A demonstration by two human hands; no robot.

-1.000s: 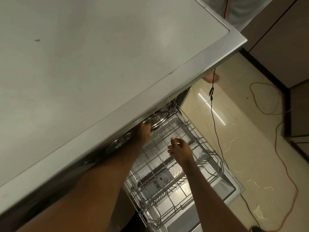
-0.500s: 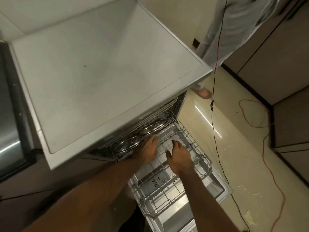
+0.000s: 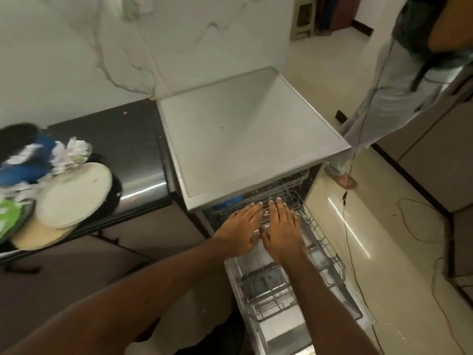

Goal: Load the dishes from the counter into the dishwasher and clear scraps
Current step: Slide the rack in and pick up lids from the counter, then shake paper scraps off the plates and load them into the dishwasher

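The dishwasher (image 3: 245, 139) stands open with its lower wire rack (image 3: 320, 254) pulled out over the lowered door (image 3: 289, 336). My left hand (image 3: 239, 228) and my right hand (image 3: 282, 229) lie flat side by side over the rack's inner end, fingers stretched toward the opening, holding nothing. A blue item (image 3: 227, 203) shows inside just under the top edge. On the dark counter (image 3: 133, 149) at the left sits a blurred pile: white plates (image 3: 74, 193), a blue dish (image 3: 28, 160), a green item (image 3: 10, 216) and crumpled paper scraps (image 3: 75, 149).
Another person (image 3: 399, 80) stands barefoot at the right beside the dishwasher. A black cable (image 3: 350, 242) and an orange cord (image 3: 425, 237) trail across the shiny floor. Cabinets (image 3: 440, 155) line the right side. A marble wall (image 3: 143, 42) backs the counter.
My view has lifted and pulled back, so the counter and its dish pile now show. My left hand has drawn out from under the dishwasher top; both hands now rest flat together over the rack.
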